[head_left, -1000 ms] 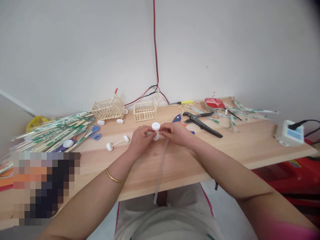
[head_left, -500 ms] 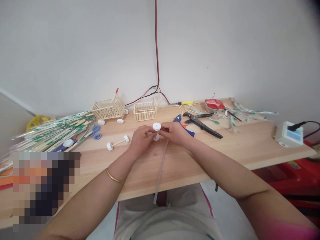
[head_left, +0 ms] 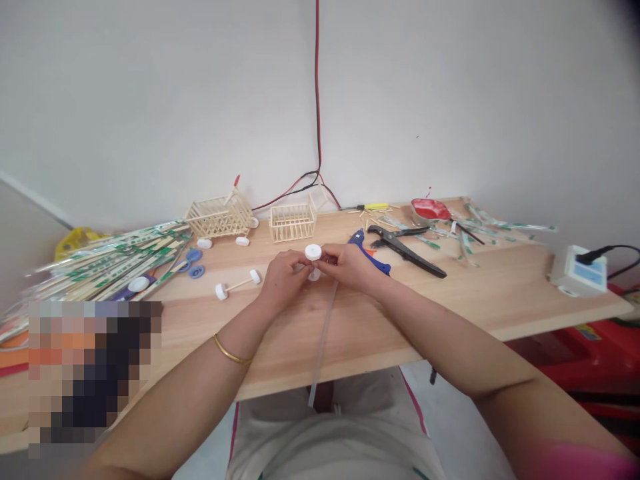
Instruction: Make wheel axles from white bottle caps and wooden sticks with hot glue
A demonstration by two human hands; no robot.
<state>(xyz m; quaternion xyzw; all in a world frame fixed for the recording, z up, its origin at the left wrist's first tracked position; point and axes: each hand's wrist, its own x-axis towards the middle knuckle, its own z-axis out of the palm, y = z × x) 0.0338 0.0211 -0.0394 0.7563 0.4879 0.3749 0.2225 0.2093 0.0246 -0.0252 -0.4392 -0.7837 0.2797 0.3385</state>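
At the middle of the table, my left hand (head_left: pixel 285 279) and my right hand (head_left: pixel 353 268) meet with fingers closed around a pair of white bottle caps. The upper white cap (head_left: pixel 313 252) lies flat above the fingertips, and the lower white cap (head_left: pixel 314 274) shows just under them. Whatever joins the two caps is hidden by my fingers. Beyond my right wrist lies a blue glue gun (head_left: pixel 377 261), partly covered. A long translucent glue stick (head_left: pixel 323 343) runs from below my right hand past the table's front edge. Left of my left hand rests a wooden stick with white cap wheels (head_left: pixel 239 285).
Along the wall stand a wheeled stick cart (head_left: pixel 220 217) and a stick basket (head_left: pixel 293 223). Black cutting pliers (head_left: pixel 407 252), a red-stained dish (head_left: pixel 431 209) and a power box (head_left: pixel 579 270) are to the right. Packaged sticks (head_left: pixel 115 267) and blue caps (head_left: pixel 196 271) lie left.
The view has shifted very slightly. Both hands keep the same hold on the white caps, and nothing else has visibly moved.
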